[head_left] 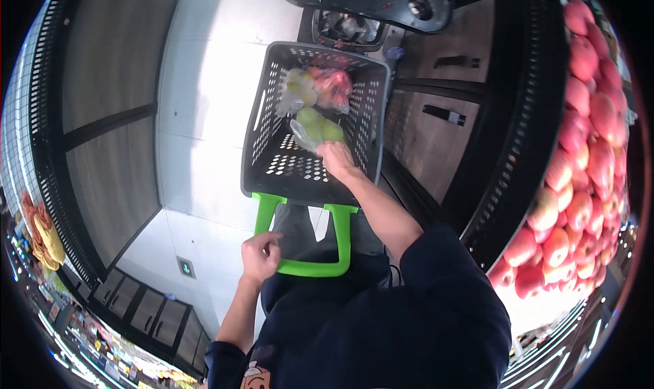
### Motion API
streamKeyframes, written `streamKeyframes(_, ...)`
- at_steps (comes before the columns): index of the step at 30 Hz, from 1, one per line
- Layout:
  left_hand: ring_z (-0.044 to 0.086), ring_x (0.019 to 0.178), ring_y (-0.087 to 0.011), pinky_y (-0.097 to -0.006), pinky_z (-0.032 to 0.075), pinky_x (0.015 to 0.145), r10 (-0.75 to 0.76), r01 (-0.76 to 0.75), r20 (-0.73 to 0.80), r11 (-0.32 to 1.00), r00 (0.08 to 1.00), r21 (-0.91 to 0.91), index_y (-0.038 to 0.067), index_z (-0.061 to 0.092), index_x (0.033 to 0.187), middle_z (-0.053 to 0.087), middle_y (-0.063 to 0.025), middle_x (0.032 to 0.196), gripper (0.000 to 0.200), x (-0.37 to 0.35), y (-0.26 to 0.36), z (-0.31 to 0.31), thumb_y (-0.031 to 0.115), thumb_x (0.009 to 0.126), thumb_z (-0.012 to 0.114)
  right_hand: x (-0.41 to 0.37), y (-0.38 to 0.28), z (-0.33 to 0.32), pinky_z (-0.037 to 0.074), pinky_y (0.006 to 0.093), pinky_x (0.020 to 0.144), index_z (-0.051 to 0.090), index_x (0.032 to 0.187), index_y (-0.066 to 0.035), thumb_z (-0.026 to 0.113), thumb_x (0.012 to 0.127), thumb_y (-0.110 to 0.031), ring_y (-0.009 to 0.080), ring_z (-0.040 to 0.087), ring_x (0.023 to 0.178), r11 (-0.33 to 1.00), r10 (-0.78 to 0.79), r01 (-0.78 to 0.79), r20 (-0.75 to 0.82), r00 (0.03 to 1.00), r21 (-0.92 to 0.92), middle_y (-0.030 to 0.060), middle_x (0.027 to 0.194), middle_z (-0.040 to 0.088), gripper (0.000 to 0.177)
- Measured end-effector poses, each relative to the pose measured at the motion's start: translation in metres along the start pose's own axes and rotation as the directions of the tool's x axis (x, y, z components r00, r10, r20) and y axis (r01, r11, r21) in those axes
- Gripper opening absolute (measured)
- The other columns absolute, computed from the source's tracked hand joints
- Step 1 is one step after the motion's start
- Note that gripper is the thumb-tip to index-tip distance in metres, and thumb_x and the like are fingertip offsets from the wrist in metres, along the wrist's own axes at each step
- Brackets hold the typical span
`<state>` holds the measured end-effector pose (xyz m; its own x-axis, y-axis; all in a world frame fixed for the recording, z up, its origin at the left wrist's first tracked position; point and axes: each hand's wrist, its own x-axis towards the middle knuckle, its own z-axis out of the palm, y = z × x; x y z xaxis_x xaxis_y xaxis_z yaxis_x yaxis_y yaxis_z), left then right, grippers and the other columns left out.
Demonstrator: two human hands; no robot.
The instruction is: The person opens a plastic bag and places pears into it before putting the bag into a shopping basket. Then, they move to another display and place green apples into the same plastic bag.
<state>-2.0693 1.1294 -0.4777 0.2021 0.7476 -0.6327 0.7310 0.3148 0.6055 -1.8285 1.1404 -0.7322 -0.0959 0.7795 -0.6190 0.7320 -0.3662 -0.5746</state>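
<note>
A dark grey shopping basket (pixel 262 178) with perforated walls is in front of me. My left hand (pixel 261 256) is closed around the left corner of its bright green handle (pixel 313 269). Reaching into the basket, my right hand (pixel 337 159) grips the end of a clear plastic bag of green fruit (pixel 315 123); the fingertips are partly hidden. Beyond it lie a bag of yellowish-green fruit (pixel 296 92) and a bag of red fruit (pixel 334 89), side by side against the far wall.
Red apples (pixel 579 171) are heaped on a black-edged stand at the right, above wooden drawers (pixel 432 144). A wood-panelled display unit (pixel 112 116) stands at the left. At the top is a dark bin (pixel 347 31). Light tiles (pixel 197 130) cover the floor, with a green arrow sign (pixel 185 268).
</note>
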Motion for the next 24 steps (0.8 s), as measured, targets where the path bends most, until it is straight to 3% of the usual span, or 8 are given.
streamKeyframes(3, 0.062, 0.054, -0.0240, -0.0339, 0.051, 0.057, 0.026, -0.027, 0.032, 0.999, 0.999, 0.024, 0.004, 0.074, 0.089, 0.064, -0.0114, 0.063, 0.021, -0.003, -0.004, -0.002, 0.006, 0.077, 0.058, -0.055, -0.046, -0.050, 0.053, 0.0487, 0.077, 0.074, 0.091, -0.004, 0.061, 0.082, -0.002, 0.0395, 0.067, 0.086, 0.994, -0.049, 0.064, -0.153, 0.987, 0.094, 0.0204, 0.087, 0.068, 0.016)
streamKeyframes(6, 0.065, 0.058, -0.0257, -0.0358, 0.053, 0.060, 0.080, -0.083, 0.068, 0.996, 0.994, 0.045, 0.006, 0.074, 0.089, 0.067, -0.0122, 0.066, 0.017, -0.002, -0.007, 0.000, 0.010, 0.080, 0.060, -0.123, -0.109, -0.105, 0.052, 0.0461, 0.076, 0.073, 0.096, -0.004, 0.063, 0.084, -0.005, 0.0398, 0.066, 0.085, 0.977, 0.017, 0.051, -0.314, 0.949, 0.209, 0.0187, 0.090, 0.068, 0.015)
streamKeyframes(8, 0.066, 0.059, -0.0261, -0.0365, 0.053, 0.060, 0.138, -0.145, 0.096, 0.987, 0.986, 0.073, 0.007, 0.074, 0.088, 0.067, -0.0122, 0.067, 0.016, -0.001, -0.012, 0.000, 0.011, 0.080, 0.061, -0.173, -0.152, -0.140, 0.054, 0.0429, 0.073, 0.073, 0.094, -0.003, 0.065, 0.083, -0.002, 0.0386, 0.066, 0.077, 0.956, 0.013, 0.132, -0.485, 0.874, 0.263, 0.0180, 0.089, 0.068, 0.014)
streamKeyframes(10, 0.067, 0.061, -0.0271, -0.0378, 0.053, 0.062, 0.172, -0.181, 0.131, 0.981, 0.976, 0.065, 0.008, 0.074, 0.088, 0.067, -0.0121, 0.067, 0.016, -0.002, -0.016, 0.000, 0.014, 0.081, 0.062, -0.224, -0.184, -0.167, 0.054, 0.0405, 0.067, 0.073, 0.097, -0.001, 0.067, 0.080, 0.002, 0.0340, 0.068, 0.075, 0.935, 0.083, 0.135, -0.572, 0.816, 0.328, 0.0176, 0.086, 0.068, 0.018)
streamKeyframes(13, 0.068, 0.063, -0.0258, -0.0369, 0.053, 0.063, 0.239, -0.259, 0.182, 0.961, 0.954, 0.097, 0.009, 0.075, 0.090, 0.068, -0.0118, 0.068, 0.016, 0.004, -0.026, 0.005, 0.015, 0.081, 0.062, -0.309, -0.238, -0.209, 0.053, 0.0297, 0.063, 0.073, 0.093, 0.002, 0.064, 0.081, 0.009, 0.0203, 0.069, 0.069, 0.874, 0.221, 0.158, -0.666, 0.712, 0.460, 0.0135, 0.080, 0.069, 0.016)
streamKeyframes(16, 0.068, 0.064, -0.0214, -0.0336, 0.051, 0.063, 0.328, -0.333, 0.229, 0.943, 0.916, -0.017, 0.006, 0.075, 0.091, 0.069, -0.0110, 0.070, 0.017, 0.022, -0.062, 0.019, 0.014, 0.083, 0.062, -0.385, -0.262, -0.225, 0.055, 0.0304, 0.063, 0.072, 0.094, 0.002, 0.063, 0.081, 0.009, 0.0216, 0.070, 0.068, 0.881, 0.191, 0.285, -0.836, 0.514, 0.377, 0.0126, 0.080, 0.068, 0.018)
streamKeyframes(19, 0.064, 0.065, -0.0155, -0.0295, 0.050, 0.064, 0.376, -0.371, 0.321, 0.925, 0.869, -0.079, 0.000, 0.072, 0.095, 0.069, -0.0095, 0.072, 0.018, 0.025, -0.052, 0.016, 0.008, 0.086, 0.058, -0.447, -0.280, -0.230, 0.054, 0.0260, 0.061, 0.071, 0.092, 0.005, 0.061, 0.083, 0.012, 0.0158, 0.069, 0.067, 0.857, 0.186, 0.451, -0.966, 0.180, 0.249, 0.0105, 0.078, 0.067, 0.016)
streamKeyframes(24, 0.062, 0.069, -0.0125, -0.0275, 0.049, 0.066, 0.363, -0.374, 0.417, 0.926, 0.833, -0.059, -0.001, 0.071, 0.100, 0.068, -0.0076, 0.077, 0.020, 0.039, -0.058, 0.013, 0.005, 0.088, 0.056, -0.526, -0.282, -0.241, 0.054, 0.0241, 0.061, 0.070, 0.093, 0.007, 0.061, 0.085, 0.011, 0.0145, 0.069, 0.067, 0.945, 0.124, 0.326, -0.949, -0.291, 0.024, 0.0114, 0.079, 0.068, 0.013)
